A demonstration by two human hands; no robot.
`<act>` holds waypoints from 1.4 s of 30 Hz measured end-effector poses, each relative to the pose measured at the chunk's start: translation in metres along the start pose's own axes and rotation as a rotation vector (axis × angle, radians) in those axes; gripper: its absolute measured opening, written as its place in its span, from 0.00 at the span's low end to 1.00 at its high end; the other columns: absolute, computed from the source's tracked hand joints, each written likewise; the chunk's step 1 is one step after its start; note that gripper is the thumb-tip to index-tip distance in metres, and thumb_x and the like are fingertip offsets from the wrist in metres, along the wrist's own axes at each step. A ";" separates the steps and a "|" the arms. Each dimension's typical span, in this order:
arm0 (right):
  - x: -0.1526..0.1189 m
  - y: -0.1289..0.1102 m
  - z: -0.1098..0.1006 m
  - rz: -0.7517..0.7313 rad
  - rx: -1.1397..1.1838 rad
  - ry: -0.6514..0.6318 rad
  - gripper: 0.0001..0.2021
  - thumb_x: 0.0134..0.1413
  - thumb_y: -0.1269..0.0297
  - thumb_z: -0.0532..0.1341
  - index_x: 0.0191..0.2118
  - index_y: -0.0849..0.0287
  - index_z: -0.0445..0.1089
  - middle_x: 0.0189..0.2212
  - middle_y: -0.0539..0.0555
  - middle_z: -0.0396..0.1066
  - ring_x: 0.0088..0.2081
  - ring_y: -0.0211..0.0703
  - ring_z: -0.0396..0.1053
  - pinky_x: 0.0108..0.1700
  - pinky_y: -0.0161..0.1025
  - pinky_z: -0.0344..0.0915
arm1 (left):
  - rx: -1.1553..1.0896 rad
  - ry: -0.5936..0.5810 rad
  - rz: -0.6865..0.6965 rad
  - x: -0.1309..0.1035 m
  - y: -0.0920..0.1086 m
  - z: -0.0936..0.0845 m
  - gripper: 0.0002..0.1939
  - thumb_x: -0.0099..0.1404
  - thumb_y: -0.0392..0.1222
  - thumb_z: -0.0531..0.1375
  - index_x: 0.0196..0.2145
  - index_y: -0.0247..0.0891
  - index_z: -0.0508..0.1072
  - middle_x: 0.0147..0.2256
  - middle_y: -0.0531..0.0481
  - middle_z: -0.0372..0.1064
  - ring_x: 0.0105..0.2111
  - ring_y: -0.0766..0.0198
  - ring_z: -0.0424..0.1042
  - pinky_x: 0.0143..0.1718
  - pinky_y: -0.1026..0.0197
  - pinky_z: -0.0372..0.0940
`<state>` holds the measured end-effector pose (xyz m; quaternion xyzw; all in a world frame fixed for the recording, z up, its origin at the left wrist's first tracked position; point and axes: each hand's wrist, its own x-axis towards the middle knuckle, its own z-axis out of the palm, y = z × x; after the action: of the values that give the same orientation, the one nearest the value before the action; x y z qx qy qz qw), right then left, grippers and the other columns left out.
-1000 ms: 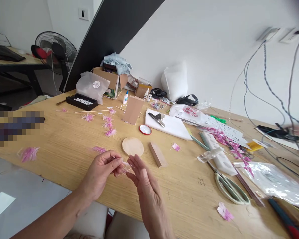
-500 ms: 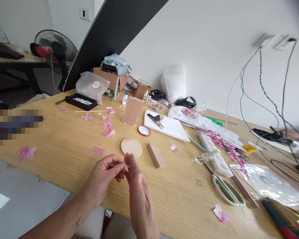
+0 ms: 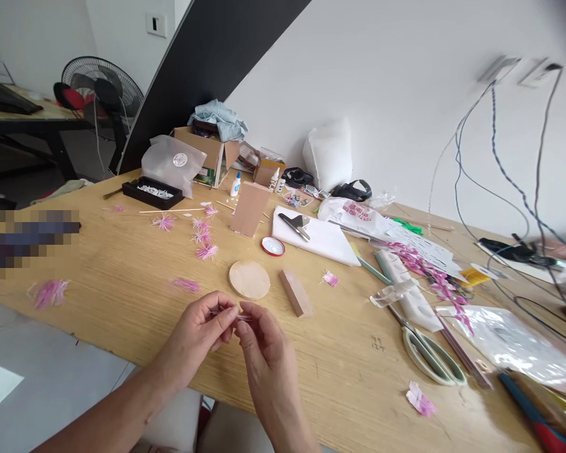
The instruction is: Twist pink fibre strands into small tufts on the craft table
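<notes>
Just above the table's near edge, my left hand (image 3: 199, 336) pinches a small bunch of thin pale strands (image 3: 244, 318) between thumb and fingers. My right hand (image 3: 272, 358) meets it fingertip to fingertip, thumb and forefinger closed on the strands' other end. Most of the bunch is hidden by my fingers. Beyond my hands lies a round wooden disc (image 3: 249, 280), with a wooden block (image 3: 296, 293) to its right. A loose bundle of pink strands (image 3: 187, 285) rests left of the disc. Several pink-and-white tassel flowers (image 3: 207, 251) lie farther back.
Scissors (image 3: 431, 352) and pink petal strips (image 3: 427, 277) lie on the right, near a clear plastic bag (image 3: 514, 346). A red-rimmed lid (image 3: 273, 246), a metal clip (image 3: 296, 225) on white foam, glue bottles (image 3: 236, 185) and a black tray (image 3: 151, 194) stand farther back.
My right hand has turned from upright with straight fingers to a bent-finger pinch on the strands. My left hand keeps its pinch in nearly the same spot.
</notes>
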<state>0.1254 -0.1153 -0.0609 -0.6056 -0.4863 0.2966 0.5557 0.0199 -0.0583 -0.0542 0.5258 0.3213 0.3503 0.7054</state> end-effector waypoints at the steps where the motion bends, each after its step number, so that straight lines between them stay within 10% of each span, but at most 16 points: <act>1: 0.000 0.000 0.001 -0.013 -0.030 -0.013 0.10 0.54 0.62 0.53 0.39 0.60 0.66 0.32 0.57 0.71 0.33 0.44 0.69 0.37 0.43 0.66 | -0.036 -0.004 -0.006 -0.001 -0.001 0.000 0.12 0.59 0.49 0.58 0.28 0.37 0.69 0.21 0.56 0.58 0.21 0.70 0.55 0.20 0.68 0.49; 28: -0.015 0.004 0.005 0.046 -0.082 -0.069 0.28 0.57 0.49 0.49 0.59 0.58 0.54 0.56 0.58 0.60 0.56 0.51 0.57 0.56 0.50 0.54 | -0.395 0.033 -0.123 -0.003 -0.010 0.004 0.15 0.60 0.53 0.57 0.30 0.37 0.72 0.28 0.51 0.68 0.29 0.66 0.66 0.26 0.66 0.56; 35: -0.005 0.008 -0.016 0.030 -0.079 0.035 0.21 0.49 0.57 0.60 0.50 0.56 0.63 0.50 0.61 0.65 0.46 0.51 0.67 0.44 0.49 0.66 | -0.400 0.017 -0.140 -0.002 -0.007 0.001 0.16 0.61 0.52 0.55 0.29 0.35 0.69 0.24 0.53 0.64 0.22 0.72 0.61 0.20 0.69 0.51; 42: 0.006 -0.001 -0.024 -0.089 -0.081 -0.173 0.15 0.48 0.70 0.59 0.44 0.54 0.66 0.40 0.54 0.68 0.34 0.40 0.69 0.34 0.38 0.68 | -0.306 0.007 -0.183 -0.001 -0.004 0.001 0.16 0.61 0.53 0.55 0.29 0.37 0.68 0.25 0.54 0.63 0.23 0.70 0.61 0.23 0.69 0.52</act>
<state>0.1486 -0.1192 -0.0539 -0.5775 -0.5707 0.3029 0.4991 0.0210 -0.0611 -0.0579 0.3797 0.3135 0.3311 0.8050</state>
